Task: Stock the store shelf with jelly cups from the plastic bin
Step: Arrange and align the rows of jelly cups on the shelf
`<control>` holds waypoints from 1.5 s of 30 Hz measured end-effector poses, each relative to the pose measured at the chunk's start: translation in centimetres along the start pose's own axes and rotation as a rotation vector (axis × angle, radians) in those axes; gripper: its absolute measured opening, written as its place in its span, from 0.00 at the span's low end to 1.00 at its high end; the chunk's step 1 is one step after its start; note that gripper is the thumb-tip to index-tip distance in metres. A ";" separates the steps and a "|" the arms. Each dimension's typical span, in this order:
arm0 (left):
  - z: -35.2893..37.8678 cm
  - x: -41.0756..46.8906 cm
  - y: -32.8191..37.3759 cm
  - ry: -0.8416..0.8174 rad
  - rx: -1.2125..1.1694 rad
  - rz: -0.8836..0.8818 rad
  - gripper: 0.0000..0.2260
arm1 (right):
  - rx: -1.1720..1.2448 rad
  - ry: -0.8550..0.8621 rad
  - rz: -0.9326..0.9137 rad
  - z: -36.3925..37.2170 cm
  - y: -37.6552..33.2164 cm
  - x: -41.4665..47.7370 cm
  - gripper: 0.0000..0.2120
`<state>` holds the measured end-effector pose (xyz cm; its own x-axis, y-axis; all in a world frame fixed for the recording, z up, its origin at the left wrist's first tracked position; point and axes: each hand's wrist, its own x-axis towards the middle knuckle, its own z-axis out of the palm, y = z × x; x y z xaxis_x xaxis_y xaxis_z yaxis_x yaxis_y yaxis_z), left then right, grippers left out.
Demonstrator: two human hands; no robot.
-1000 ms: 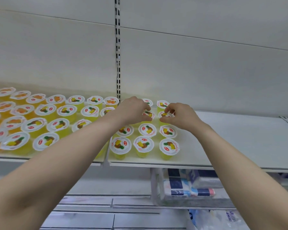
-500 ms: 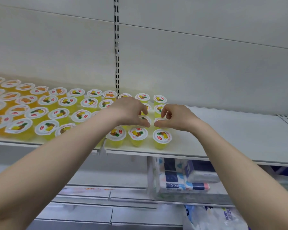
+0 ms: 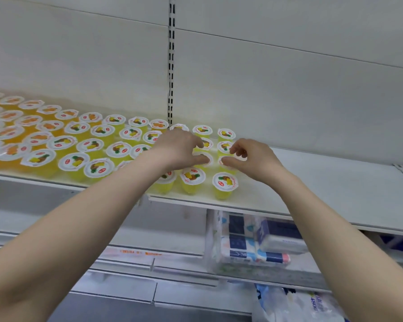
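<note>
Yellow pineapple jelly cups [image 3: 225, 182] stand in rows on the white shelf [image 3: 316, 189], and orange ones [image 3: 9, 126] fill its far left. My left hand [image 3: 180, 149] curls over a cup [image 3: 204, 157] in the second row from the front, thumb and forefinger at its lid rim. Just to the right, my right hand [image 3: 253, 159] pinches the neighbouring cup [image 3: 221, 161], which the thumb mostly hides. Both cups rest on the shelf. The plastic bin is out of view.
Right of the cups the shelf board is bare. A slotted upright [image 3: 171, 66] runs up the back wall. Below the shelf lie wrapped tissue packs [image 3: 249, 242], and a plastic bag [image 3: 300, 305] sits at the bottom right.
Both hands came forward from a row farther back to the second row. In the last half second they stayed there, and the right fingers spread slightly.
</note>
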<state>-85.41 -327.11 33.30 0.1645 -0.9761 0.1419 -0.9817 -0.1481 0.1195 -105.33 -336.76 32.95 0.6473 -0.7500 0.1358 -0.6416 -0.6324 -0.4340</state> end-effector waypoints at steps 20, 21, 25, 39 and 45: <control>1.4 -6.1 -0.3 0.087 -0.012 0.134 0.21 | -0.187 0.042 -0.028 1.7 -2.8 -5.8 0.14; 1.5 -6.0 -0.2 0.086 -0.026 0.134 0.21 | -0.188 0.040 -0.020 1.6 -2.7 -5.9 0.14; 2.0 -5.8 0.1 0.061 -0.044 0.131 0.21 | -0.195 0.037 -0.009 1.5 -2.7 -6.0 0.14; -1.3 -8.9 -5.3 0.090 0.012 0.078 0.30 | -0.083 0.075 -0.189 1.1 -5.5 -3.8 0.14; -1.0 -11.2 -8.1 0.071 0.095 0.008 0.31 | -0.088 -0.008 -0.320 4.2 -8.9 -3.1 0.16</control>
<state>-79.24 -314.83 31.70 0.1600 -0.9641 0.2121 -0.9871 -0.1584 0.0249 -99.88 -328.00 32.70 0.8249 -0.5089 0.2460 -0.4378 -0.8505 -0.2914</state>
